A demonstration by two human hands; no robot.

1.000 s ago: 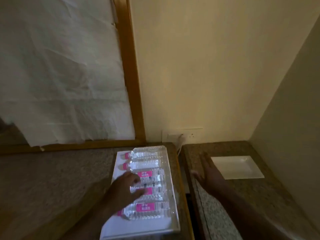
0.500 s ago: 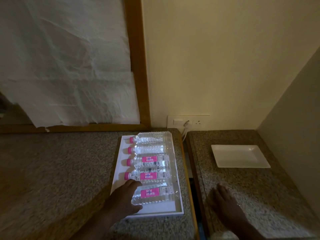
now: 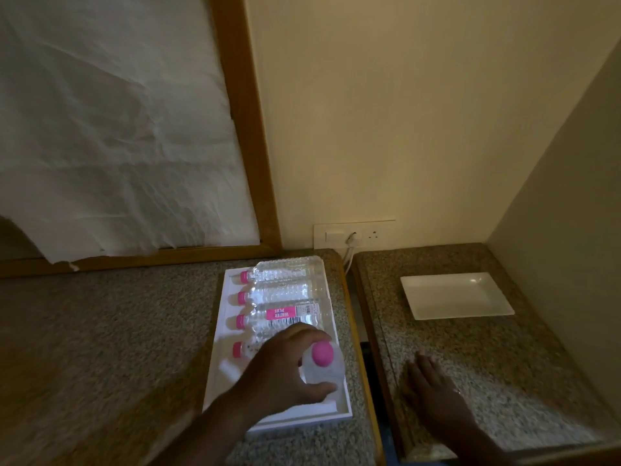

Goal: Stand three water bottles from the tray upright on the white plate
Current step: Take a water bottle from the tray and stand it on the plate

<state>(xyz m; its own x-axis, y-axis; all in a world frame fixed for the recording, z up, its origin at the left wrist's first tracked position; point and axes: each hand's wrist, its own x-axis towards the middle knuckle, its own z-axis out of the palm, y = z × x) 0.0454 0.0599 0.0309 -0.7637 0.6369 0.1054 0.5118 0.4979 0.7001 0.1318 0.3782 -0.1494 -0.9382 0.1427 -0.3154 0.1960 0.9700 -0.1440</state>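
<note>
A white tray [image 3: 221, 334] lies on the left granite counter with several clear water bottles lying on their sides, pink caps to the left; the middle one [image 3: 285, 314] shows a pink label. My left hand [image 3: 279, 375] grips the nearest bottle [image 3: 324, 363], tipped up so its pink cap faces me, over the tray's near right part. The white plate [image 3: 453, 295] sits bare on the right counter. My right hand [image 3: 433, 395] rests flat on that counter, fingers apart, well short of the plate.
A narrow gap [image 3: 368, 358] separates the two counters. A wall socket [image 3: 353, 234] with a plugged white cable sits behind the gap. A wood-framed panel [image 3: 248, 136] covered with white paper stands behind the left counter. A wall [image 3: 554, 203] borders the right counter.
My left hand has closed on the nearest bottle and tipped it up off the tray. My right hand has stayed flat on the right counter.
</note>
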